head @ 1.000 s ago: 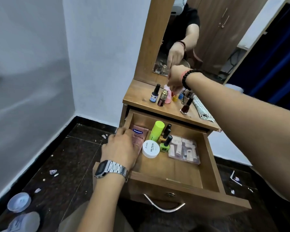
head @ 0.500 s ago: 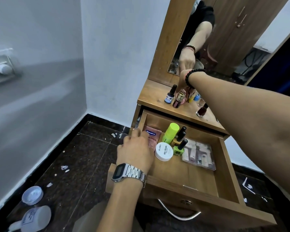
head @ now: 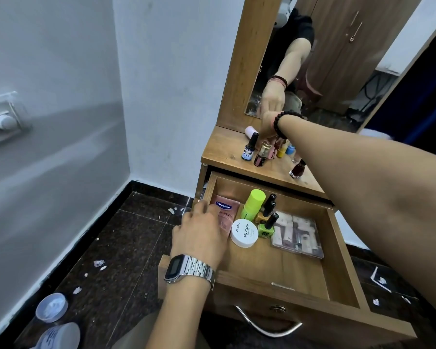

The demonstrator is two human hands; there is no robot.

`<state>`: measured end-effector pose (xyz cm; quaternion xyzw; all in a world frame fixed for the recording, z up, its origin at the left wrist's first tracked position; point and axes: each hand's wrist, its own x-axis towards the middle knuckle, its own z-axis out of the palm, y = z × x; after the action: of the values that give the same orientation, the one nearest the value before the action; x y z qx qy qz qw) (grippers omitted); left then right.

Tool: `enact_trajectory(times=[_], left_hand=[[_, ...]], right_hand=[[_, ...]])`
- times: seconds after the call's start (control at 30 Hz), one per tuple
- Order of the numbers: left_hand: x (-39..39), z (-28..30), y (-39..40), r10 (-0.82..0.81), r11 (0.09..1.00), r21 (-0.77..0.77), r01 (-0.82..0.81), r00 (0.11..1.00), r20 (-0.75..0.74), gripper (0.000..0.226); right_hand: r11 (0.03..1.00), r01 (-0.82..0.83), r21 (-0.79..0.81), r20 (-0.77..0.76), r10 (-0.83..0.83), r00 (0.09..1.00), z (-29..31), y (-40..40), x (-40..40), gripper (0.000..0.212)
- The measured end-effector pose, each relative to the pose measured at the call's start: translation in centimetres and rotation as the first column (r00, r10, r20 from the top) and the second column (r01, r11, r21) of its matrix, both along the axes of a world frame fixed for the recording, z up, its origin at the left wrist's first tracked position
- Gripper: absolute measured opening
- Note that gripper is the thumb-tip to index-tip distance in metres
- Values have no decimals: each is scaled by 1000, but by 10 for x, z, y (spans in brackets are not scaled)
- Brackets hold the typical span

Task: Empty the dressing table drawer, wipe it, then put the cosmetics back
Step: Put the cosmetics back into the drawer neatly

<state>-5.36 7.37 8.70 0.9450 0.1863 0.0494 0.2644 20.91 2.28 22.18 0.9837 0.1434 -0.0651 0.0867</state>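
"Vaseline" sachet (head: 224, 212), "NAIL POLISH" jar (head: 244, 233)

In the open drawer (head: 337, 248), a sachet (head: 225, 212) lies at the back left corner, a round tub (head: 244, 233) just right of it, bottles (head: 267, 217) behind the tub, a flat case (head: 297, 234) toward the right wall.

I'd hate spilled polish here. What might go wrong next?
The right hand works among tightly packed upright bottles on the tabletop; a knock might topple several. The dark red bottle stands near the front edge, above the open drawer, under the forearm.
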Motion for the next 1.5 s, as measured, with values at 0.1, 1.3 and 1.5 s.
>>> enact_trajectory(times=[0.1,1.3,1.5], left_hand=[[0,0,1,-1,1000,9,1,1000,0,46],[-1,0,-9,-40,989,144,45,999,-32,40],[0,0,-7,-46,991,126,49,999,-25,40]], right_hand=[[998,-61,-14,45,62,997,1,3,-2,45],[767,-158,622,-94,274,957,-90,-205,-189,34],[885,-253,390,-224,358,907,-122,-173,-175,35]])
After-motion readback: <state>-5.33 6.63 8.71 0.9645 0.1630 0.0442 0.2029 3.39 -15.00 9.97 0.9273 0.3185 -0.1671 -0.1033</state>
